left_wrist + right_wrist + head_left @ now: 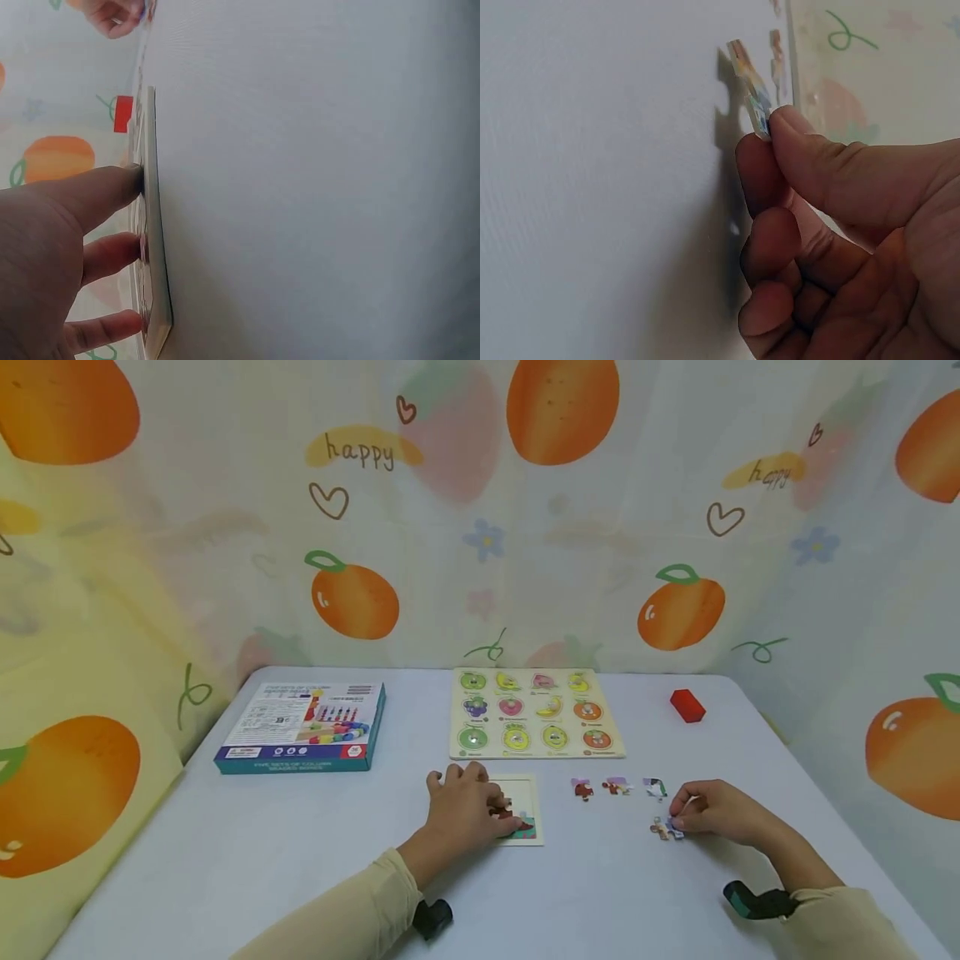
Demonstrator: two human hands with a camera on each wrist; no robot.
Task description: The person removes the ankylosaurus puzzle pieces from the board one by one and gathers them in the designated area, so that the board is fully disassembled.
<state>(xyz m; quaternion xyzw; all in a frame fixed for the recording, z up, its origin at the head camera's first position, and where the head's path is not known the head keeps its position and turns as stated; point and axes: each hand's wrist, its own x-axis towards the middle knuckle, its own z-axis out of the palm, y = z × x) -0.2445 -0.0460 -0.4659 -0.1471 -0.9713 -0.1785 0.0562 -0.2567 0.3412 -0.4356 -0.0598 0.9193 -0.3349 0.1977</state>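
On the white table lies a small puzzle tray (538, 810) with a pale rim and a picture in it, partly covered by my left hand (463, 806). In the left wrist view the thumb (112, 193) and fingertips rest on the tray's face, fairly straight. My right hand (723, 812) pinches a colourful jigsaw piece (751, 90) between thumb and forefinger, its other fingers curled in. That piece is tilted, close over the tabletop. Behind it lie several loose jigsaw pieces (617, 786) in a row. How the tray's pieces fit under my left hand is hidden.
A wooden fruit board (536, 714) lies behind the tray. At the back left is a flat boxed set (300, 727), and a red block (687, 706) sits at the back right. A fruit-patterned curtain (525, 543) hangs behind the table.
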